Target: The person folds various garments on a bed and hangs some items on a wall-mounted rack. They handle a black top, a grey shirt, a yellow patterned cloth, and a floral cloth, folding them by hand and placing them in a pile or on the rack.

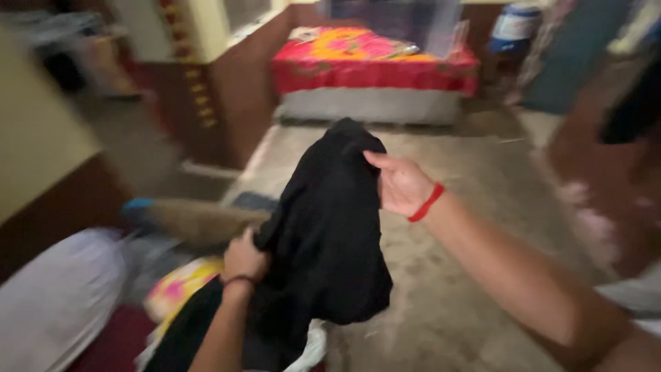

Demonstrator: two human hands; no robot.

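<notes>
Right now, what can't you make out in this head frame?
- Black cloth: motion blur hides what kind of garment it is.
- Left hand: fingers buried in the cloth.
- Right hand: fingertips behind the cloth's fold.
- Pile at bottom left: blurred, cut by the bottom edge.

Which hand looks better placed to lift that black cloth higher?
Probably the right hand: it grips the black cloth at its top edge with the arm stretched out. The left hand clutches it lower down, at the side.

Bare concrete floor [441,207] runs open up to the red-covered bed [375,69]; a broom [196,222] and white sack [58,296] crowd its left.
</notes>
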